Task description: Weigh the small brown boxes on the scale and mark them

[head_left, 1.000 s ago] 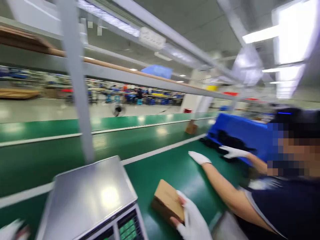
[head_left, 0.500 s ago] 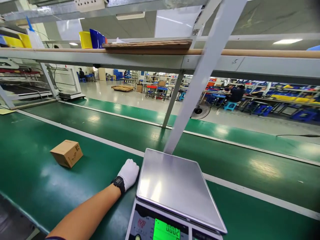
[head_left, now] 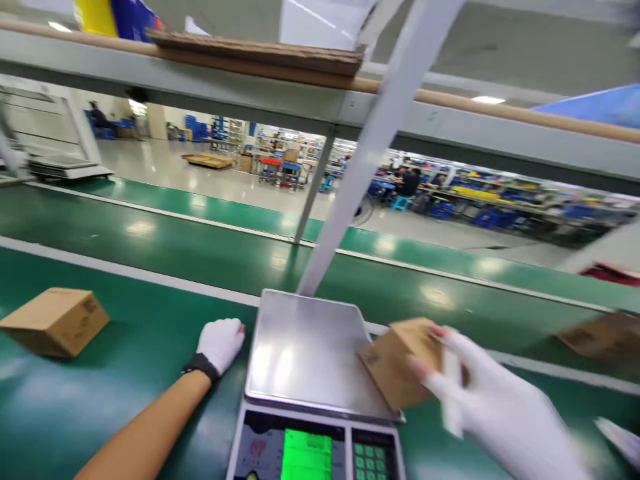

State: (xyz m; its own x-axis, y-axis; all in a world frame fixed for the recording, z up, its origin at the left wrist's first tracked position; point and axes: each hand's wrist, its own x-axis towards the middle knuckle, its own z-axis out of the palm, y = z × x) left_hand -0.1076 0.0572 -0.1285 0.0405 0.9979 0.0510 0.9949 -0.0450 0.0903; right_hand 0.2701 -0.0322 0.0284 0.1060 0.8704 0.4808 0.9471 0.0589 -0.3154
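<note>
Carton (head_left: pixel 395 367) blurred, clamped in grip of right hand (head_left: pixel 483 393); left hand (head_left: pixel 220 343) fisted, underside hidden; scale readout (head_left: pixel 307 457) illegible.

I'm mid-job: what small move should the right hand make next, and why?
Probably ease the right hand leftward, levelling the cardboard box over the scale plate: the box is held tilted at the plate's right edge, off its middle.

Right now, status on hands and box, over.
Right hand grips cardboard box at right edge of scale; contact unclear. Left hand curled beside scale. Second box farther left.
</note>
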